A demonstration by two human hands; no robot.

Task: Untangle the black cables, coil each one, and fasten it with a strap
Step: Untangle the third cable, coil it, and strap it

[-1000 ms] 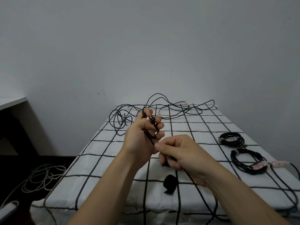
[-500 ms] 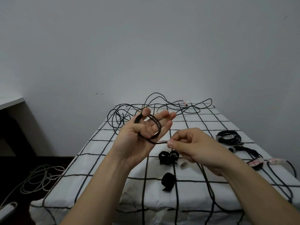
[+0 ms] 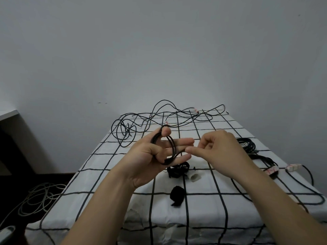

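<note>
The left hand [image 3: 152,157] is raised palm-up over the middle of the table [image 3: 106,175], which is covered in a white cloth with a black grid. A thin black cable [image 3: 167,162] is wound round this hand in a small coil of several loops. The thumb hooks the top of the coil, the long fingers [image 3: 182,141] lie nearly straight behind it, and one finger curls inside the loops. From the coil's lower side a single strand runs right to the right hand [image 3: 219,151]. That hand pinches it between thumb and forefinger just beside the left fingertips, with its other fingers curled. At the far end of the table lies a loose tangle [image 3: 141,119] of thin black cables, some loops standing up off the cloth. Below the hands sit a bunch of black straps [image 3: 177,170], a white roll [image 3: 194,176] just right of it, and a single black strap [image 3: 177,195] nearer the front edge. Along the right side lie two finished coils [image 3: 247,145], and a long black lead [image 3: 300,189] trails toward the front right corner. A pale cord [image 3: 39,197] lies in loops on the floor to the left.
</note>
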